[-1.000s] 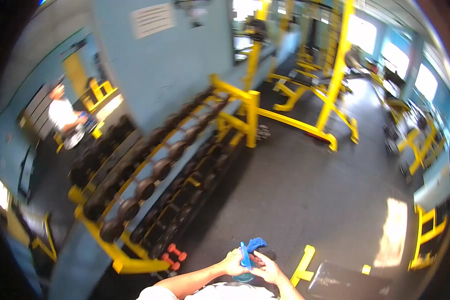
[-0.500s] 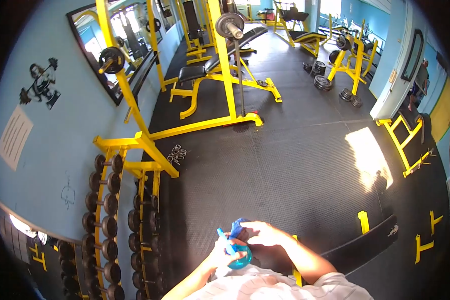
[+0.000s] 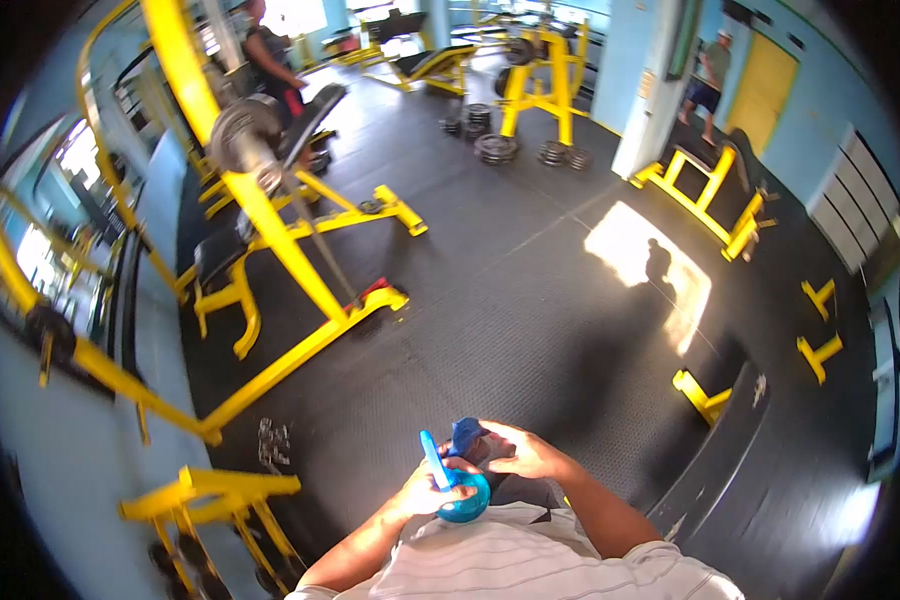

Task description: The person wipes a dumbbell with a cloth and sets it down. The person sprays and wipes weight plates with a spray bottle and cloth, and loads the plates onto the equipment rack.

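Note:
Low in the head view, my left hand (image 3: 428,492) is closed round a translucent blue spray bottle (image 3: 466,500), whose brighter blue upright part (image 3: 434,460) rises above the fingers. My right hand (image 3: 526,452) is just to the right, fingers bent, with its fingertips at a dark blue cloth (image 3: 465,435). The cloth lies between the two hands, above the bottle. Both hands are in front of a pale striped shirt (image 3: 530,560).
A yellow rack (image 3: 305,270) with a loaded bar stands left, a dumbbell rack (image 3: 210,490) lower left. A padded bench (image 3: 715,455) is at the right. One person (image 3: 270,60) stands behind the rack, another (image 3: 710,85) near a yellow door (image 3: 765,90).
The view has swung right, so the dumbbell rack has slid to the lower left and people show at the top. Both hands stay together, with the bottle and cloth still between them.

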Demonstrator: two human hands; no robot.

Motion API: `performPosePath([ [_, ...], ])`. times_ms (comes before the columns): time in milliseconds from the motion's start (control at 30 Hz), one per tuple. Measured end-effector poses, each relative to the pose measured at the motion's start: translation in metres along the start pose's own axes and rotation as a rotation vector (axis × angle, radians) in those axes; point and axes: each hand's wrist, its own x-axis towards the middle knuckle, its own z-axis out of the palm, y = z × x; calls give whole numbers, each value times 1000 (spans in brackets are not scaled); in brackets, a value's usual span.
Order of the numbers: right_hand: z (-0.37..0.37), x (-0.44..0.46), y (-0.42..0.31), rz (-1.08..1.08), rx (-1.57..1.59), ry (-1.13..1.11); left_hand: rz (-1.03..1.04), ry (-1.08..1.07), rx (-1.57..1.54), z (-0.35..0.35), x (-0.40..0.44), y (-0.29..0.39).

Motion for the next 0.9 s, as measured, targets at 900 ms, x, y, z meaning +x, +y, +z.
performPosePath([
  [900, -521, 292, 299, 584, -102, 1064, -282, 26, 224, -209, 634, -117],
])
